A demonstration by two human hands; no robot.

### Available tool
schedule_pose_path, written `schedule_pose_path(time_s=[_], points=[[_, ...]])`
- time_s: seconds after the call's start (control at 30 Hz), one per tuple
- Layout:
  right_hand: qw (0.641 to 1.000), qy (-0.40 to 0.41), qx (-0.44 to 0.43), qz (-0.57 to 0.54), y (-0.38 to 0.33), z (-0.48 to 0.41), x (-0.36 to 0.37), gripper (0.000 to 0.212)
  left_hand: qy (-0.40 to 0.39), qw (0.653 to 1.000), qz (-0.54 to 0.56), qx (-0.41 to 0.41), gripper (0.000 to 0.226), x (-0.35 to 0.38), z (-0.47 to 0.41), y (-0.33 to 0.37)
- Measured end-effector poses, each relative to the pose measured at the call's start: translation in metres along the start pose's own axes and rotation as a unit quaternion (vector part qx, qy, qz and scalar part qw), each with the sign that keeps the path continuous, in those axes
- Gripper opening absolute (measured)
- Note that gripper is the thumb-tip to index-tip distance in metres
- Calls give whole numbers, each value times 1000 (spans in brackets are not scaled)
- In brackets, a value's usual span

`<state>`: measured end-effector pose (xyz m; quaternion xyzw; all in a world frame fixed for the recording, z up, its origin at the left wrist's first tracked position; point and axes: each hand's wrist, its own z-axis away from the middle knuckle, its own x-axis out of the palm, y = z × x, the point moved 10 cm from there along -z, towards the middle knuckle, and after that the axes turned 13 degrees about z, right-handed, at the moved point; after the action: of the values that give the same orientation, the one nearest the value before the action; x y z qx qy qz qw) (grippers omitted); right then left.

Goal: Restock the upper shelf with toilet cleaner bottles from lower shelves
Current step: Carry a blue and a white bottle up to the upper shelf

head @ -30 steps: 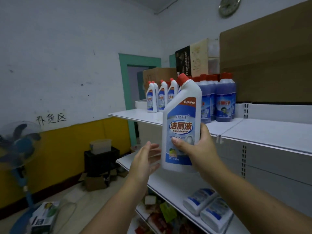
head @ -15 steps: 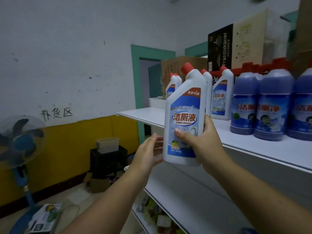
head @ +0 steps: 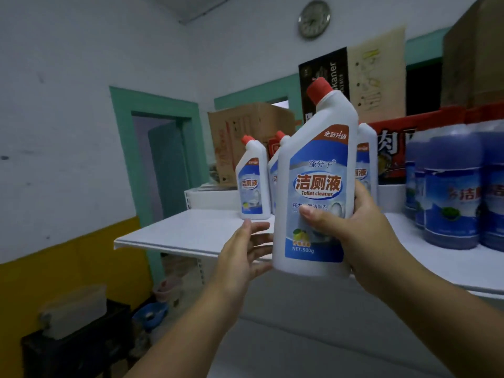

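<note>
1 toilet cleaner bottle (head: 316, 186) is held upright just over the front edge of the upper shelf (head: 191, 233); the right hand (head: 354, 230) is clamped round its lower body, thumb across the label; the left hand (head: 245, 249), fingers loose and straight, rests at its lower side (seemingly touching). Smooth rigid plastic, marked 500g, likely slippery and weighty; grip the broad waist, not the slim neck.

The left hand (head: 246, 255) and the right hand (head: 365, 238) are bare. The left forearm (head: 191, 331) and the right forearm (head: 436, 323) are bare too, all the way to the near edge. The fingers (head: 364, 195) have round tips, and the right thumb (head: 313, 215) has a short, plain nail.
</note>
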<state>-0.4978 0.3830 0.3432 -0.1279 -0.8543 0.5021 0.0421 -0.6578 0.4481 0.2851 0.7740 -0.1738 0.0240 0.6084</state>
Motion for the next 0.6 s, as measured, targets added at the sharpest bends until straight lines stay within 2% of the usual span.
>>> schedule_pose_path(time_s=[0.17,0.27,0.33,0.4,0.47,0.6], points=[[996,70,-11,56,-2,-51,-12,69,-79,995,-55,23,40,5,-68,4],[991,98,-20,87,-4,-87,-19,66,-136,973,-178,49,22,12,-104,-4],[985,114,-17,126,-1,-112,-22,62,-215,934,-283,43,20,24,-117,-18],[977,118,-13,179,8,-137,-17,61,-291,864,-409,43,35,33,-122,-35],[969,115,-11,221,18,-162,-8,57,-349,806,-475,44,42,40,-120,-43],[950,100,24,293,49,-194,12,53,-395,787,-473,27,39,45,-120,-48]])
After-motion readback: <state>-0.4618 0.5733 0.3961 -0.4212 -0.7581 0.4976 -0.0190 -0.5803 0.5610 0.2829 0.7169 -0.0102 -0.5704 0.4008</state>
